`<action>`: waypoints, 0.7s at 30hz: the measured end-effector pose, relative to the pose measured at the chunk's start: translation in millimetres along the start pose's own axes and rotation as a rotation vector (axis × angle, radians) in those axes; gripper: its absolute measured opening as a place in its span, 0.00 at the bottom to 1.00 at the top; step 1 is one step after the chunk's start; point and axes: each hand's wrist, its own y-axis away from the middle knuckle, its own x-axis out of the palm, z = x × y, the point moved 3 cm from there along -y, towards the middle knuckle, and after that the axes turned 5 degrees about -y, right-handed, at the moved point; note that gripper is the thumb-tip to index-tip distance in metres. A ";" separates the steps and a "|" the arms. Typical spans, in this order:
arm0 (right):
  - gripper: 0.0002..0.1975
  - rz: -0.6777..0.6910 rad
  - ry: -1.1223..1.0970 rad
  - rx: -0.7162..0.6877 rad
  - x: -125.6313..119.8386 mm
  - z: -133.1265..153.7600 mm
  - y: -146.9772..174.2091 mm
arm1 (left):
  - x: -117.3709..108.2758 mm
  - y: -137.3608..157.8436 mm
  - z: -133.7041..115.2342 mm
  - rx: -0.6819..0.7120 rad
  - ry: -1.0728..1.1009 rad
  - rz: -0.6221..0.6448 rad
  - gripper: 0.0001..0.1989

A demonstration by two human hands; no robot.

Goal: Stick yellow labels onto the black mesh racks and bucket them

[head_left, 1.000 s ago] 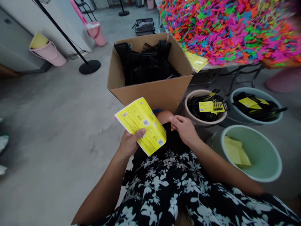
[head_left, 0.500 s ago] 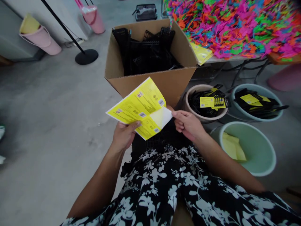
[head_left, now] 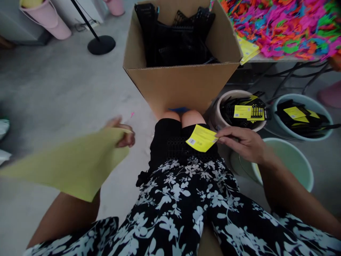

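A cardboard box [head_left: 178, 85] stands open just beyond the person's knees, packed with dark plastic pieces [head_left: 178, 44]. To its right, a heap of brightly coloured pieces [head_left: 287, 25] covers the visible tabletop. Below that are three buckets: a green bucket [head_left: 295, 163] nearest the right forearm, and farther off a blue bucket [head_left: 318, 103] and a beige bucket [head_left: 214, 117], both holding black pieces with yellow labels among them.

A large pale-yellow sheet [head_left: 77, 161] slants out to the left, well apart from the lap, blurred along its far end. The left hand [head_left: 121, 133] grips it near its right end, the fingers curled in; blur hides exactly how the thumb sits. A black lattice piece [head_left: 178, 149] lies across the lap, its outline faint against dark cloth.

The right hand [head_left: 245, 144] pinches a small yellow label [head_left: 201, 138] at its right edge, thumb and forefinger pressed together on it. The label, printed and slightly bent, is held over the lap.
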 end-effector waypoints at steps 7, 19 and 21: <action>0.14 0.265 -0.079 0.038 35.4 -11.7 -12.1 | 91.7 25.6 8.8 -0.029 -0.626 0.538 0.12; 0.13 0.352 -0.086 -0.018 51.3 -22.9 -28.4 | 109.0 17.3 22.5 0.233 -0.803 0.616 0.28; 0.13 0.374 -0.072 -0.020 52.1 -25.2 -29.0 | 111.1 18.3 22.9 0.150 -0.932 0.707 0.31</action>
